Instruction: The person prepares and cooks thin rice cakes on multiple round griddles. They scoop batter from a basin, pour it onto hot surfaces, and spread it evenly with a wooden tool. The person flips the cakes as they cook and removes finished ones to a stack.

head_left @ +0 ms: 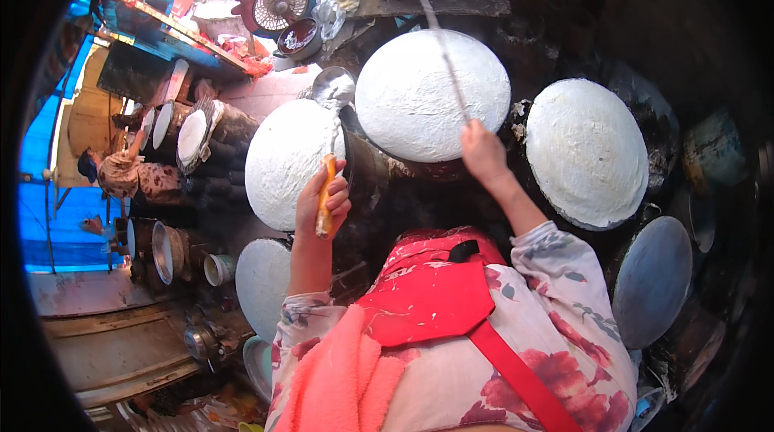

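The hands are well apart in the head view, the left hand wrapped round the orange handle of a ladle whose white-smeared bowl sits beyond it, probably held there to leave the far white round clear. The right hand grips the near end of a long thin blade pointing away across that round, a hold that seems to suit reaching its breadth, though contact cannot be told. Behind the left hand's grip lies the left white round, and right of the right hand the right white round, apparently arced for easy reach.
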Demonstrator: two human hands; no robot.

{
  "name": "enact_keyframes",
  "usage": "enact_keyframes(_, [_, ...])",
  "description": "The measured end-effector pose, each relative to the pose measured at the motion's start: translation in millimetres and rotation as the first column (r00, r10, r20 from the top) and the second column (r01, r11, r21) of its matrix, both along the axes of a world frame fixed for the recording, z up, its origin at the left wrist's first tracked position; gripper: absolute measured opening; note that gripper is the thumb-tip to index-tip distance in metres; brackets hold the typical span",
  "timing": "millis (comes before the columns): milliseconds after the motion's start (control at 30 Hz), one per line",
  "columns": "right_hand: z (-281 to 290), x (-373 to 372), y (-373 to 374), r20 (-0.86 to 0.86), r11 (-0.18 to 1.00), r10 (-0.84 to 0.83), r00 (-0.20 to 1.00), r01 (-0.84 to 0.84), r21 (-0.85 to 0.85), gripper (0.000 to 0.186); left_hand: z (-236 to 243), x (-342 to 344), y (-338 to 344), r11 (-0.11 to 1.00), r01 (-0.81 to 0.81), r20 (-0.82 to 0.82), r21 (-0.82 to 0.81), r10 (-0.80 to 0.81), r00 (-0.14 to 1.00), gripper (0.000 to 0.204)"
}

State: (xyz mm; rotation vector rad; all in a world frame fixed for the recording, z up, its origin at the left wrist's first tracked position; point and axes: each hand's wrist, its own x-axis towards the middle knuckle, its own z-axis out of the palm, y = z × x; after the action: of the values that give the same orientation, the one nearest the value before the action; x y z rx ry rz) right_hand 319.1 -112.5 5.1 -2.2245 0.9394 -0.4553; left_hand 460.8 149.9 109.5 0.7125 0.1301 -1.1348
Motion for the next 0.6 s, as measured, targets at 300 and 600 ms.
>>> enact_keyframes(300, [-2, -42, 39, -0.282, 0.924, 0.354, 0.892, -0.38, -0.039, 0.02, 26, -14, 35, 1.0, 0.007, 0.0, -0.014, -0.007, 1.0, 0.037])
enact_keyframes(600, [-33, -88, 82, -0.255, 0.897, 0.397, 0.881, -0.432, -0.097, 0.017, 19, -16, 70, 1.0, -0.001, -0.069, -0.003, 0.001, 0.998, 0.036])
